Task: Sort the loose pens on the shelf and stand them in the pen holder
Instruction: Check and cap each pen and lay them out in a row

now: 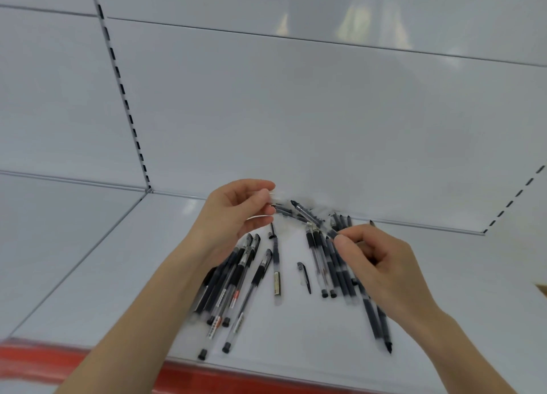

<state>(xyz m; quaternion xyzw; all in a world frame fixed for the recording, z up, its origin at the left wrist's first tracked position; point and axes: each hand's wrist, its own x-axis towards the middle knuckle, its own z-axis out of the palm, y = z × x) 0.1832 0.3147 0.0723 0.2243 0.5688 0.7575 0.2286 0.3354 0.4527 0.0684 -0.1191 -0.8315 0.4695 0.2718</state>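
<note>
As I watch the head view, the left hand (236,213) hovers over the shelf (118,260). Its grip is narrow, pinching a small clear piece (273,195) too blurred to name. The right hand (376,263) has its grip on one pen (309,215), thumb and forefinger pinching the near end, and the pen slants up toward the left hand. Loose pens (233,290) lie on the shelf in one bunch under the left wrist and another under the right hand. A lone pen (276,270) and a cap (305,276) lie between the bunches. A red strip (236,376) edges the front.
</note>
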